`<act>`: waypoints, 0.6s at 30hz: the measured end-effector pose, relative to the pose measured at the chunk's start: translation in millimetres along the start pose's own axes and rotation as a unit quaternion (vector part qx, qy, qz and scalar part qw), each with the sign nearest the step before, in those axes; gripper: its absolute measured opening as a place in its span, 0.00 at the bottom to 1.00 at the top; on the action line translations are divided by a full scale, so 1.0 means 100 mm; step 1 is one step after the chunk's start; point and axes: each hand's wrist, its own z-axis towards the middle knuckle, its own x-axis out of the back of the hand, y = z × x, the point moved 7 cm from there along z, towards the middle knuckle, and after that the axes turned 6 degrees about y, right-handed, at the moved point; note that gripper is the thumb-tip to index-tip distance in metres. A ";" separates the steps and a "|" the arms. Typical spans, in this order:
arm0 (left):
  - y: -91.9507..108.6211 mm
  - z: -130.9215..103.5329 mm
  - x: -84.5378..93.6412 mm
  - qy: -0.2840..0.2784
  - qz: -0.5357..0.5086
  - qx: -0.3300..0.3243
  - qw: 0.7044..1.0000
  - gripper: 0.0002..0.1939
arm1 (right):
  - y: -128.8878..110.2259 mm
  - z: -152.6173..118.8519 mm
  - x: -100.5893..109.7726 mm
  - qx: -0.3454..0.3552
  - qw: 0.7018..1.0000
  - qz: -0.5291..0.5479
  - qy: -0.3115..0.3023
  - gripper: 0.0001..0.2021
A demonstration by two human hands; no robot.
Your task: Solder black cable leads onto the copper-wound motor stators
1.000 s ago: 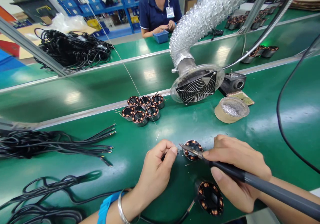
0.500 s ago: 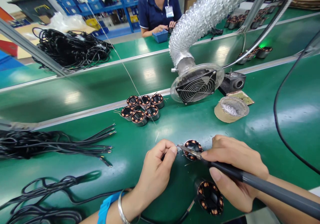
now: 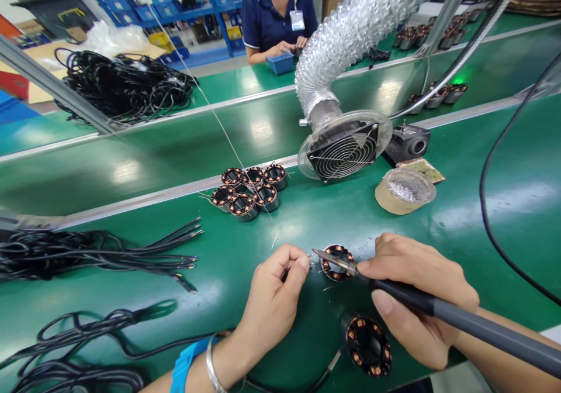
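My left hand point(image 3: 276, 299) pinches something thin near the left side of a copper-wound ring point(image 3: 338, 262); a fine wire end shows at the fingertips. My right hand point(image 3: 416, 293) grips a soldering iron point(image 3: 456, 317) with a dark handle. The iron's metal tip passes over the ring and points at my left fingertips, a small gap away. Below, a second copper-wound ring point(image 3: 368, 346) lies tilted, with a black cable beside it.
Several wound rings point(image 3: 244, 206) stand behind my hands. Black cables point(image 3: 87, 252) lie left. A fan on a foil duct point(image 3: 346, 147), a tan-sided cup point(image 3: 405, 191) and a black holder point(image 3: 409, 144) are further back. A person point(image 3: 280, 24) sits opposite.
My right hand and the soldering iron have shifted slightly right, and the tip has drawn away a little from my left fingertips. My left hand has hardly moved.
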 end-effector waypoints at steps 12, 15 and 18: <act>-0.02 0.00 0.00 0.002 -0.003 0.004 1.000 0.14 | 0.01 -0.02 0.02 0.026 1.000 0.011 0.005 0.16; -0.03 0.00 -0.01 -0.003 -0.006 0.004 1.000 0.15 | 0.00 0.00 0.02 0.038 0.999 0.003 0.004 0.18; -0.03 0.00 -0.01 -0.011 -0.015 0.006 1.000 0.15 | 0.03 0.00 0.02 0.044 0.999 -0.007 0.005 0.20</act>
